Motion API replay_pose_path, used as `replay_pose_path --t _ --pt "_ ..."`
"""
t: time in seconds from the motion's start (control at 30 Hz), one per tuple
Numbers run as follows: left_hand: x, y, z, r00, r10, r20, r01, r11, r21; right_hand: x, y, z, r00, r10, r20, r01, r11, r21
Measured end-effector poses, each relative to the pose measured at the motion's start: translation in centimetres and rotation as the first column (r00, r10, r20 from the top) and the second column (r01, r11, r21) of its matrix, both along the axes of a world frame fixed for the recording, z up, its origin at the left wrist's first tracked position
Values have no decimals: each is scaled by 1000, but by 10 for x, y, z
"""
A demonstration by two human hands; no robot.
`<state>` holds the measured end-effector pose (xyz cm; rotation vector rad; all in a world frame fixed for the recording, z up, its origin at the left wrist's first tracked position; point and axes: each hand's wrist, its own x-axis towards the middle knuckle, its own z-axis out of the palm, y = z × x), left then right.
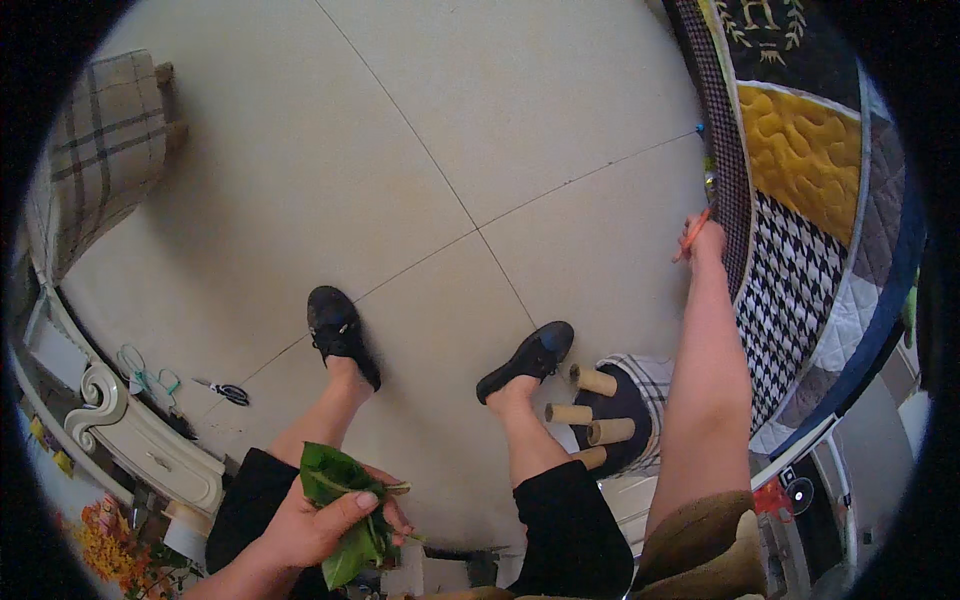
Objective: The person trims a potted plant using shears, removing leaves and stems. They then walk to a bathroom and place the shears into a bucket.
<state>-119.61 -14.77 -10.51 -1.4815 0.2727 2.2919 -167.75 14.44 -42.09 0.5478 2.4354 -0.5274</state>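
Several green leaves (319,472) are pinched between the thumb and fingers of my left hand (300,529), low in the view over my lap. Short pale stems stick out past the fingertips to the right. My right hand (709,240) is stretched far forward at the right, beside the side of a patchwork quilted cover (799,150). It grips a small orange-handled tool (699,227) that looks like scissors; its blades are hard to make out against the dark fabric edge.
An upturned stool (615,409) with stubby wooden legs lies by my right foot. Black-handled scissors (231,393) and a green cord (135,367) lie on the tiled floor. A plaid-covered seat (112,150), a cream cabinet (154,461) and orange flowers (112,544) are at the left.
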Motion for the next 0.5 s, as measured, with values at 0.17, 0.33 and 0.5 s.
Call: replay_pose_path --t 0.17,0.33,0.5 --pt "-3 -4 0 999 30 31 -30 1000 3 5 -2 16 993 58 105 -56 998 -16" --pt "-8 2 -9 997 -58 50 60 997 -43 96 -22 63 906 330 265 -273 934 -232" --pt "-19 1 -36 951 -295 90 308 913 -269 170 -11 123 891 100 442 62 939 -339"
